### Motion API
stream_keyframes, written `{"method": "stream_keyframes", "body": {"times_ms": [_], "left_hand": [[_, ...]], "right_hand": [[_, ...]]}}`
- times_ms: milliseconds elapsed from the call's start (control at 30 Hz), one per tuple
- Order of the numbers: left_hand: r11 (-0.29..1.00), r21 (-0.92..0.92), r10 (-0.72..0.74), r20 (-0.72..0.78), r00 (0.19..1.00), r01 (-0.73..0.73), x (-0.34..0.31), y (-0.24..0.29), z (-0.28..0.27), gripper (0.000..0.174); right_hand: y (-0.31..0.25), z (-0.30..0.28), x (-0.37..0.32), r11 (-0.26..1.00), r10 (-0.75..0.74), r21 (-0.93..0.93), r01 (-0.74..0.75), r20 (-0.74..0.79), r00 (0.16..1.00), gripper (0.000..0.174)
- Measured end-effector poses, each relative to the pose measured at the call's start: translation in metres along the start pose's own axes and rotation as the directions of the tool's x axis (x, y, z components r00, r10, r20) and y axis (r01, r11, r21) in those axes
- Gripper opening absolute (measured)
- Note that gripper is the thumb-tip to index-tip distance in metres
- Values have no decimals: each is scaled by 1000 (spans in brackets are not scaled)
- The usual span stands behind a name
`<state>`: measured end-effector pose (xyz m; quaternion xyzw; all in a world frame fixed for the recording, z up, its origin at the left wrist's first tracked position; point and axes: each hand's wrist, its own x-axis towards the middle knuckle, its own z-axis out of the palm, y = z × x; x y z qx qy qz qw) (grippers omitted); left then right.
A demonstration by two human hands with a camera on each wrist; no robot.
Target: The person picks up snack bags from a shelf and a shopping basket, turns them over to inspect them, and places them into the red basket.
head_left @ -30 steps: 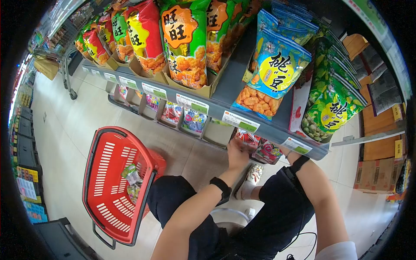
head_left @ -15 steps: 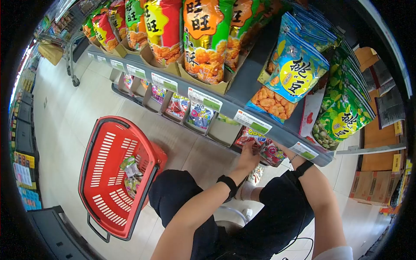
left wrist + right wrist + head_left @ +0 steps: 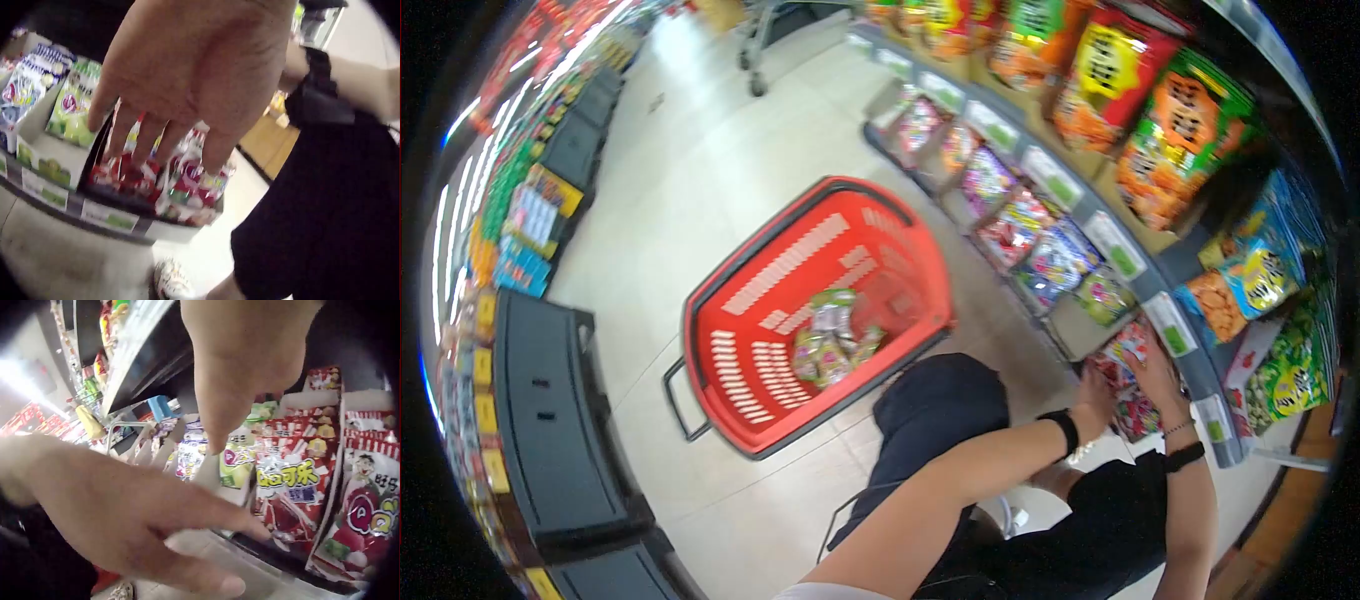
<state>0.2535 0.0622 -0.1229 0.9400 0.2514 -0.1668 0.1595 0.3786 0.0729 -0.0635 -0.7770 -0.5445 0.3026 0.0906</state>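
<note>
Low under the shelf, red gummy candy packets stand in a display tray, next to pink-and-white candy packets. My left hand is at the front of the red packets. In the right wrist view its index finger is straight, with the tip right at a red packet's lower edge, and the thumb apart. From the other side my right hand reaches over the same packets, fingers extended. A red shopping basket stands on the floor at the left, several small packets inside.
Above the tray, a shelf edge with price labels carries large snack bags. More candy compartments run along to the upper left. A dark cabinet lines the far left, and a cart wheel shows at the top.
The head view has swung left, so the basket sits nearer the middle and the shelf farther right. Both hands stay at the red candy packets, the right now showing over them.
</note>
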Motion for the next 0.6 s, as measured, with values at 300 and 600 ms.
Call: {"method": "stream_keyframes", "body": {"times_ms": [300, 600], "left_hand": [[936, -277, 74, -446, 892, -216, -169, -83, -118, 23], [703, -710, -466, -425, 776, 33, -326, -279, -112, 43]], "right_hand": [[-151, 43, -2, 758, -642, 21, 652, -150, 752, 44], [-308, 121, 14, 538, -841, -62, 841, -98, 531, 49]]}}
